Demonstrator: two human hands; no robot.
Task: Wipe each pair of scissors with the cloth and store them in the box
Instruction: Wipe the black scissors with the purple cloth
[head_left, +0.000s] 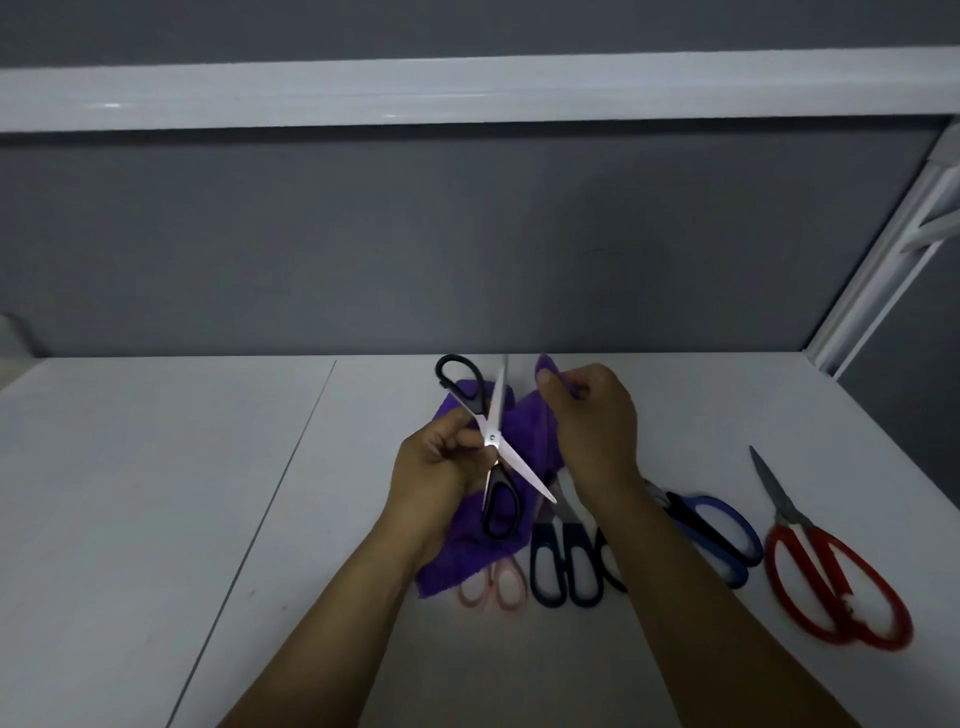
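Note:
My left hand (439, 460) grips a pair of black-handled scissors (492, 415) near their pivot, above the table. Their blades are spread wide open in an X. A purple cloth (530, 421) hangs behind and under the scissors. My right hand (592, 415) pinches the cloth's upper edge beside one blade. Several more scissors lie on the white table near me: a pink pair (493, 584) partly under the cloth, a dark blue pair (563, 564), a black pair (610, 564) mostly hidden by my right forearm, a blue pair (719, 535) and a red pair (836, 577). No box is in view.
The white table (156, 493) has a seam running diagonally on its left part. A grey wall panel stands behind it, with a white shelf edge (467, 88) overhead. A white frame post (883, 249) rises at the right rear corner.

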